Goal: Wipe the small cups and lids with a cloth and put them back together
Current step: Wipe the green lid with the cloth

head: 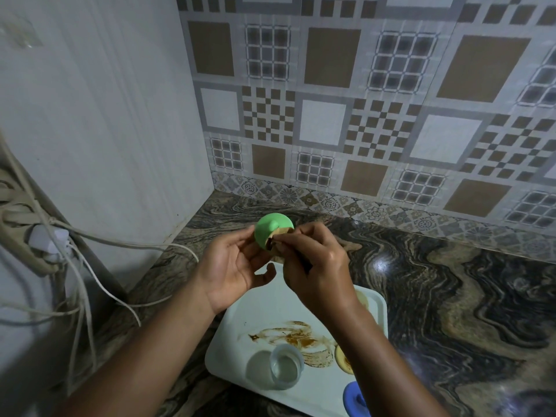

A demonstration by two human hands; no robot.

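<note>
On the swirled dark tabletop [451, 296], a white tray [234, 335] smeared with brown, near the front edge; above its far end, with the left hand [231, 266], fingers curled behind the rim, holds the green lid [269, 230]; with the right hand [316, 266], fingers pinched tight on it, presses a brownish cloth [277, 254] into that lid. On the tray, well apart from both hands, a clear small cup [285, 370] standing upright; at the tray's near corner, just beside the right forearm, a blue lid [355, 398], partly cut off.
</note>
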